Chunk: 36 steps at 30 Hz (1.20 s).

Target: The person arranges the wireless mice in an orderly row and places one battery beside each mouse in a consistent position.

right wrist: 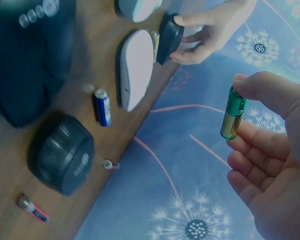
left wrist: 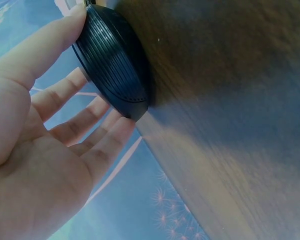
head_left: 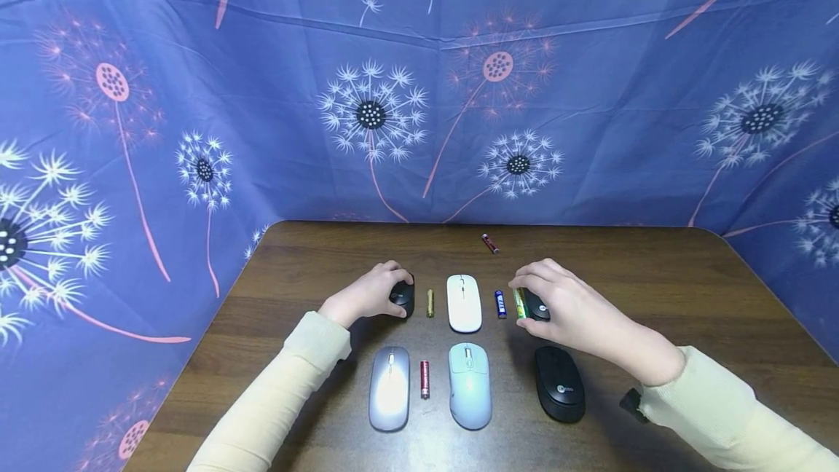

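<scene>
My left hand [head_left: 370, 293] grips a small black mouse [head_left: 403, 297] at the left. The left wrist view shows the ribbed side of this black mouse [left wrist: 112, 60] between thumb and fingers, tilted beside the wooden surface. My right hand [head_left: 566, 304] pinches a green and gold battery [right wrist: 234, 115] by its ends, raised above the table. Behind that hand in the head view, another small black mouse [head_left: 537, 304] is partly hidden. A blue battery [head_left: 501, 304] lies just left of the right hand. Between the left hand and a white mouse [head_left: 464, 303] lies a gold battery [head_left: 430, 303].
Nearer the front lie a grey mouse [head_left: 390, 388], a red battery [head_left: 424, 379], a light blue mouse [head_left: 470, 386] and a larger black mouse [head_left: 560, 384]. Another red battery [head_left: 490, 243] is near the table's back edge. A patterned blue cloth [head_left: 419, 188] hangs behind the wooden table [head_left: 314, 253].
</scene>
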{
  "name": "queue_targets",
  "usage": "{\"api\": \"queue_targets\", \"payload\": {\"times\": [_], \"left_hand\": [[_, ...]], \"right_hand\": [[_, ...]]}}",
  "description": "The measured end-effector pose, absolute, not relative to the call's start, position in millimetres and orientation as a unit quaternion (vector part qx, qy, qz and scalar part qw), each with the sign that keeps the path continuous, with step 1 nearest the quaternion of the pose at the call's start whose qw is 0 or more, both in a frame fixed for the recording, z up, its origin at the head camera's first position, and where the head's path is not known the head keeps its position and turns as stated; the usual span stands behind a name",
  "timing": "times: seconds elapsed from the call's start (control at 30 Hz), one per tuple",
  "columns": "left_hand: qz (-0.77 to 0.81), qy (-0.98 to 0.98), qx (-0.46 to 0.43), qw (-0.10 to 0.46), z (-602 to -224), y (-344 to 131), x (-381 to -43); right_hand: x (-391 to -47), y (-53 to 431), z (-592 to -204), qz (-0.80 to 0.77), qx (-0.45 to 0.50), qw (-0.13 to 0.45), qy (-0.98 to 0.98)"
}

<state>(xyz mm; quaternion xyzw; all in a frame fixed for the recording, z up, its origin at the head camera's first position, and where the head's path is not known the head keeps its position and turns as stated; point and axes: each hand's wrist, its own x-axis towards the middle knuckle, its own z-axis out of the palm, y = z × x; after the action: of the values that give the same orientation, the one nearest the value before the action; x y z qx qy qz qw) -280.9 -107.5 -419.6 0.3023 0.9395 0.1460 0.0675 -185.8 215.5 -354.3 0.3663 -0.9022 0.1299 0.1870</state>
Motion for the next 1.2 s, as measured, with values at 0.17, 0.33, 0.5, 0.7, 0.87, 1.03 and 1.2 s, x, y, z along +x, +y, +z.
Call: {"api": "queue_targets", "payload": {"times": [0.17,0.33,0.5,0.7,0.87,1.03,1.2], "left_hand": [[0.148,0.938,0.304,0.072,-418.9,-107.1,-280.6],[0.149,0.940,0.298,0.074,-419.1,-107.3,-281.6],[0.148,0.941,0.296,0.076,-420.4,-108.0,-282.1],[0.149,0.940,0.298,0.074,-420.5,-107.8,-281.8],[0.149,0.939,0.301,0.074,-420.9,-107.8,-282.6],[0.150,0.939,0.300,0.072,-420.5,-107.6,-282.5],[0.150,0.939,0.300,0.074,-419.9,-107.6,-281.8]], "right_hand": [[-178.9,215.6,-368.3,0.135,0.365,0.186,-0.902],[-174.2,215.1,-380.9,0.143,0.359,0.182,-0.904],[-169.2,215.7,-392.5,0.154,0.352,0.176,-0.906],[-164.5,215.6,-407.6,0.165,0.353,0.189,-0.901],[-160.6,213.3,-418.4,0.169,0.347,0.178,-0.905],[-157.2,210.4,-430.0,0.166,0.339,0.145,-0.915],[-155.1,209.2,-441.5,0.167,0.347,0.153,-0.910]]}}
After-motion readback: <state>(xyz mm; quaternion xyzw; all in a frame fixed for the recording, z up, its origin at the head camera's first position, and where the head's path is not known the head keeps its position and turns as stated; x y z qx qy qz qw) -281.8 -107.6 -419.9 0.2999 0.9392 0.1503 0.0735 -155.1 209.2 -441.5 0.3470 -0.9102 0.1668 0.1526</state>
